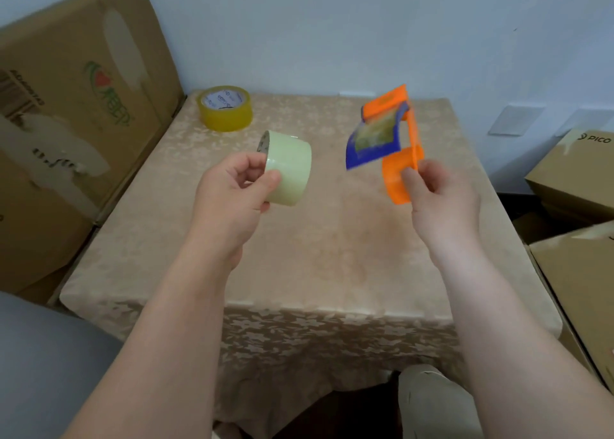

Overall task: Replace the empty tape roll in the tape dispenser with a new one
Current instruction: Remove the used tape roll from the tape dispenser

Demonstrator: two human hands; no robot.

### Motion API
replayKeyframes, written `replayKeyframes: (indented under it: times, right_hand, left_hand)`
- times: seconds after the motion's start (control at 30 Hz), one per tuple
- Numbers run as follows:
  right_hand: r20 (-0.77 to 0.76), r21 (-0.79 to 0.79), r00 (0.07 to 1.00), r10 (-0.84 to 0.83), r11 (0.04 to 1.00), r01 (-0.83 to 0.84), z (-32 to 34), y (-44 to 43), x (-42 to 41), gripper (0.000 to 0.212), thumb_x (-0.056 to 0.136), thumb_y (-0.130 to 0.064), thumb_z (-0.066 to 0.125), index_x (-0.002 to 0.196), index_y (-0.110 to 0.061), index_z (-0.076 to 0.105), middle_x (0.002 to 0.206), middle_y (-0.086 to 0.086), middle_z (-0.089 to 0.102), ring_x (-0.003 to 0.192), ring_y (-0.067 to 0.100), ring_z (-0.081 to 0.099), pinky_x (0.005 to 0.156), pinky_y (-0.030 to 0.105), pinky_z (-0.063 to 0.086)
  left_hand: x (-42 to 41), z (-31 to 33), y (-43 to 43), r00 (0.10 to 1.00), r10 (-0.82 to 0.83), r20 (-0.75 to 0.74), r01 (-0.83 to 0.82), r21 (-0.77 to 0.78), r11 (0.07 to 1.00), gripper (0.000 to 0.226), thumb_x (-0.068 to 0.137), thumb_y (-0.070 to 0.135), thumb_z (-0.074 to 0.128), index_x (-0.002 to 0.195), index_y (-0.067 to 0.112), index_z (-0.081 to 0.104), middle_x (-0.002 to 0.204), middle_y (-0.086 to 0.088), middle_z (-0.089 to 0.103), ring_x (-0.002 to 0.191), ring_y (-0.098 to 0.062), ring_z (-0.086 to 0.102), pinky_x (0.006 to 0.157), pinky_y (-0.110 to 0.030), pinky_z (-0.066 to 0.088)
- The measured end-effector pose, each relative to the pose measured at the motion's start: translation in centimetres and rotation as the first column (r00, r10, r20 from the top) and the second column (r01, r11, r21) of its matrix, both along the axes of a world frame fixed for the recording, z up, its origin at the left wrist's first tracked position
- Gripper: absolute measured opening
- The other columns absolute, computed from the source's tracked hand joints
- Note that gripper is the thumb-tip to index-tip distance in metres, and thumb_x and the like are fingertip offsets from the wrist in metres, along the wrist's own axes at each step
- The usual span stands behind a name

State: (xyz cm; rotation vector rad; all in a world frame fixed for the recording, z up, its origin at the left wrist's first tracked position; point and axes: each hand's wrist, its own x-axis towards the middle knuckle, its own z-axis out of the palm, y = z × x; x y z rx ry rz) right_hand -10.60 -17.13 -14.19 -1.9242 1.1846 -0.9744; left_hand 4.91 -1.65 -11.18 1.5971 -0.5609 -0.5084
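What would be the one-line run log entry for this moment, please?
left hand: holds pale tape roll | right hand: holds orange dispenser, hub bare | yellow tape roll: on table

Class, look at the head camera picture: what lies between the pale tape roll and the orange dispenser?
Nothing: in the head view, only bare tablecloth shows between the pale roll and the dispenser.

Left hand [232, 186] grips a pale green tape roll [288, 167] above the worktop [332, 239], thumb on its outer face. Right hand [442, 199] holds an orange tape dispenser [398, 159] by its hub, blue flap toward the left hand. A yellow tape roll [225, 107] lies beyond the left hand.
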Motion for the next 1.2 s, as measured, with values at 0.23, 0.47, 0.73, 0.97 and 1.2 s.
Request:
replayKeyframes:
  times: [0.23, 0.47, 0.73, 0.97, 1.2]
  right_hand:
    - [-0.411, -0.159, 0.907, 0.088, 0.973, -0.166, -1.3, 0.4, 0.1, 0.013, 0.083, -0.018, 0.058, 0.083, -0.014, 0.070, 0.084, 0.013, 0.071, 0.085, 0.033, 0.061, 0.069, 0.035, 0.039]
    - [-0.204, -0.038, 0.970, 0.129, 0.989, -0.140, 0.6, 2.1, 1.0, 0.020, 0.085, -0.035, 0.055, 0.077, -0.026, 0.071, 0.078, -0.007, 0.070, 0.083, 0.014, 0.064, 0.074, 0.025, 0.046]
    - [0.486, 0.620, 0.851, 0.201, 0.606, -0.498, 2.3, 4.8, 2.1, 0.013, 0.083, -0.021, 0.067, 0.071, -0.019, 0.065, 0.068, 0.003, 0.058, 0.057, 0.011, 0.047, 0.054, 0.022, 0.035]
    - [0.523, 0.586, 0.803, 0.287, 0.563, -0.583, 2.2, 5.3, 2.3, 0.004, 0.082, -0.016, 0.066, 0.082, -0.020, 0.067, 0.071, -0.005, 0.061, 0.060, 0.006, 0.047, 0.061, 0.024, 0.035]
    - [0.696, 0.634, 0.717, 0.045, 0.430, -0.642, 2.2, 4.1, 2.1, 0.024, 0.084, -0.025, 0.061, 0.106, -0.016, 0.058, 0.064, -0.002, 0.041, 0.044, 0.003, 0.037, 0.040, 0.016, 0.036]
  left_hand:
    - [-0.2, 0.3, 0.0, 0.999, -0.021, -0.046, 0.022, 0.018, 1.000, 0.023, 0.085, 0.002, 0.058, 0.077, 0.024, 0.061, 0.080, 0.001, 0.059, 0.081, -0.015, 0.056, 0.080, -0.037, 0.045]
    - [-1.4, 0.8, -0.1, 0.974, -0.198, -0.108, 0.204, 0.046, 0.978, 0.027, 0.084, -0.003, 0.054, 0.076, 0.022, 0.061, 0.068, 0.011, 0.065, 0.081, -0.015, 0.059, 0.094, -0.048, 0.047]
    - [-1.6, 0.7, 0.0, 0.926, -0.369, -0.082, 0.373, 0.036, 0.927, 0.025, 0.062, 0.000, 0.055, 0.079, 0.017, 0.062, 0.077, -0.004, 0.062, 0.079, -0.017, 0.058, 0.084, -0.041, 0.048]
    - [-1.2, 0.5, 0.1, 0.916, -0.402, -0.002, 0.402, 0.009, 0.916, 0.018, 0.077, 0.004, 0.067, 0.092, 0.014, 0.066, 0.082, -0.002, 0.068, 0.079, -0.014, 0.061, 0.076, -0.029, 0.049]
    - [-1.8, 0.4, 0.3, 0.831, -0.504, 0.238, 0.478, 0.161, 0.864, 0.009, 0.074, -0.004, 0.066, 0.078, 0.001, 0.060, 0.075, 0.000, 0.056, 0.070, -0.005, 0.050, 0.066, -0.013, 0.041]
